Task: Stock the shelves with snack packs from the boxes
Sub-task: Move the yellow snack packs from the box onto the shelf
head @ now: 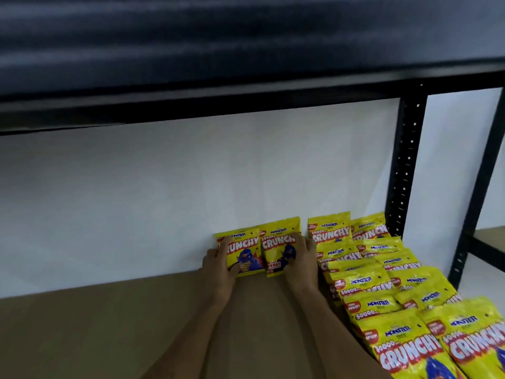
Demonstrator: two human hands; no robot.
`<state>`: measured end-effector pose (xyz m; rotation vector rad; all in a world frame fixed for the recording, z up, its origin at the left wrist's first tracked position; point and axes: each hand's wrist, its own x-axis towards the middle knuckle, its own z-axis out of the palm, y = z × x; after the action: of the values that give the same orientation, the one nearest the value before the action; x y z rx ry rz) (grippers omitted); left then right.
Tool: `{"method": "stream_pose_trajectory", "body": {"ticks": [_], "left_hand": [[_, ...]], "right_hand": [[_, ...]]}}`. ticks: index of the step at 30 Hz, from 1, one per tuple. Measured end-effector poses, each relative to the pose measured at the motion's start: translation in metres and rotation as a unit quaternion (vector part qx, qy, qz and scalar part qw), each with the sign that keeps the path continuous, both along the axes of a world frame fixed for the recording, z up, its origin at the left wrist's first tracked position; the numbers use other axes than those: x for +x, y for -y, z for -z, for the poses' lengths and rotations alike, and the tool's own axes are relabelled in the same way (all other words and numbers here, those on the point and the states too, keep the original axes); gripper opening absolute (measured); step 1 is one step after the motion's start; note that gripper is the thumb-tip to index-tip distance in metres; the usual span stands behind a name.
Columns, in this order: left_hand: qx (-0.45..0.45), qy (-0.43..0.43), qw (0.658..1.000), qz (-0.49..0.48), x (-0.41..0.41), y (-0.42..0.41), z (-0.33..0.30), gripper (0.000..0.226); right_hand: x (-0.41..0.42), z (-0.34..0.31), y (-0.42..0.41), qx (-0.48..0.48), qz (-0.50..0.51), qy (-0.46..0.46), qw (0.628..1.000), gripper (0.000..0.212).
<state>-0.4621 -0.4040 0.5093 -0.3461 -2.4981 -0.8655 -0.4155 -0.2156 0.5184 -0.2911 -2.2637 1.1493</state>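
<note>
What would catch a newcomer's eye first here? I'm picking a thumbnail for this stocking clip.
First, the two yellow snack packs propped upright against the white back wall, with the left hand on one and the right hand on the other. Next, the rows of matching yellow packs running along the right side of the brown shelf board toward the camera. Above, a dark shelf beam spans the view.

Plain white wall (164,187) behind everything, kinda dim and bluish light. Black metal racking — a perforated upright post (404,170) on the right, a dark upper shelf beam (191,105) overhead. The lower shelf board (95,324) is flat brown — another brown board (489,233) shows far right.
</note>
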Motion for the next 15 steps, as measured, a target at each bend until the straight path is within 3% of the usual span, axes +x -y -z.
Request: {"method": "stream_pose_trajectory", "body": {"ticks": [10, 15], "left_hand": [[0.031, -0.018, 0.999, 0.032, -0.017, 0.000, 0.000, 0.069], [0.048, -0.019, 0.997, 0.052, -0.011, -0.008, 0.001, 0.068]], "right_hand": [[-0.013, -0.005, 0.007, 0.092, 0.047, 0.007, 0.995, 0.053], [-0.006, -0.003, 0.002, 0.128, 0.089, 0.024, 0.987, 0.054]]}}
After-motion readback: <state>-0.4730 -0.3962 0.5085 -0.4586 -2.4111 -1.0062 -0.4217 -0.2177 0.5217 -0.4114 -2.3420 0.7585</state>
